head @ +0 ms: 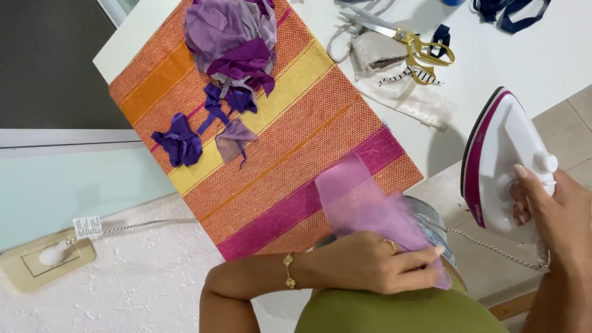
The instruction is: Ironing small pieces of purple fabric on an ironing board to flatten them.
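Left hand: my left hand (370, 262) lies flat, palm down, fingers closed together, pinning the near end of the pink sheer strip (364, 203) at the near corner of the striped cloth (290, 123)
Right hand: my right hand (555, 216) is wrapped around the handle of the white and magenta iron (499, 160), fingers curled shut on it, out past the right edge of the table (542, 61)
Where the strip lies: on the magenta band of the striped cloth, its near end under my left fingers, its far end free
Long axis: the strip runs from my left hand up and away toward the middle of the cloth, slanting a little to the left
Key relation: the strip is left of the iron, well apart from it; the iron's nose points away from me, roughly along the same slant as the strip; my left hand is the one touching it
Other things: purple scraps (231, 55) heaped at the far end of the cloth, gold-handled scissors (407, 40) near the far edge
Hidden: the iron's soleplate faces away, so I cannot tell what it rests on; my right wrist is cut off by the frame; the strip's near end is covered by my hand; the cord (487, 245) runs behind my arm
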